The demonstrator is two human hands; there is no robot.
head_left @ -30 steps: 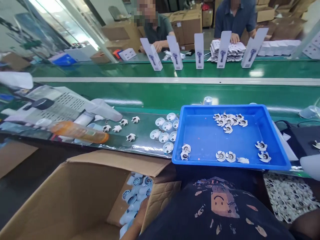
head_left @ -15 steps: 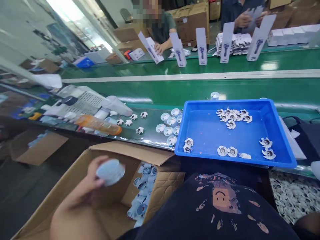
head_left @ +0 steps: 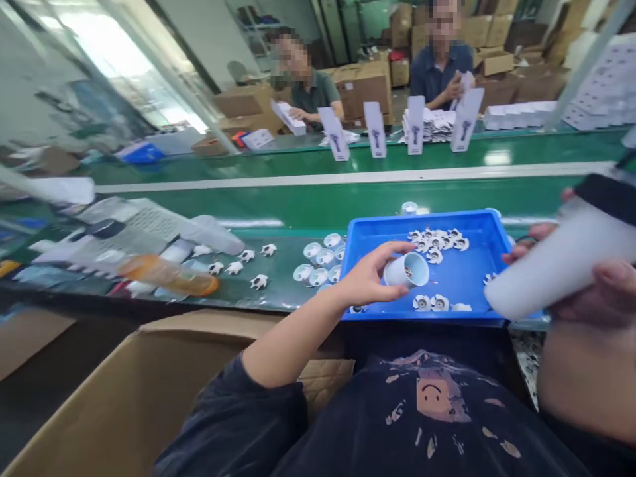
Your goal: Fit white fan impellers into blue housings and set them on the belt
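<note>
My left hand [head_left: 368,275] grips a light blue plastic cup-shaped housing [head_left: 406,270] over the near-left part of a blue tray [head_left: 427,316]. The housing's open mouth faces right, and small parts show inside it. On the right, my right hand [head_left: 579,311] is closed around a white cylindrical bottle [head_left: 551,265] with a black end [head_left: 609,197], tilted and blurred by motion. White fan wheels [head_left: 437,240] lie grouped at the tray's back, with others [head_left: 430,303] along its near side. Left of the tray stand several more light blue housings [head_left: 318,257].
Below my left arm is an open cardboard box [head_left: 99,397]. Loose fan wheels [head_left: 234,267] and an orange bottle [head_left: 169,273] lie on the left bench. Across the green belt [head_left: 298,202], two people handle white cartons; several cartons [head_left: 375,129] stand upright.
My left hand has risen from over the cardboard box to the tray, carrying the light blue housing. My right hand has come into view with the white bottle. The camera view has shifted.
</note>
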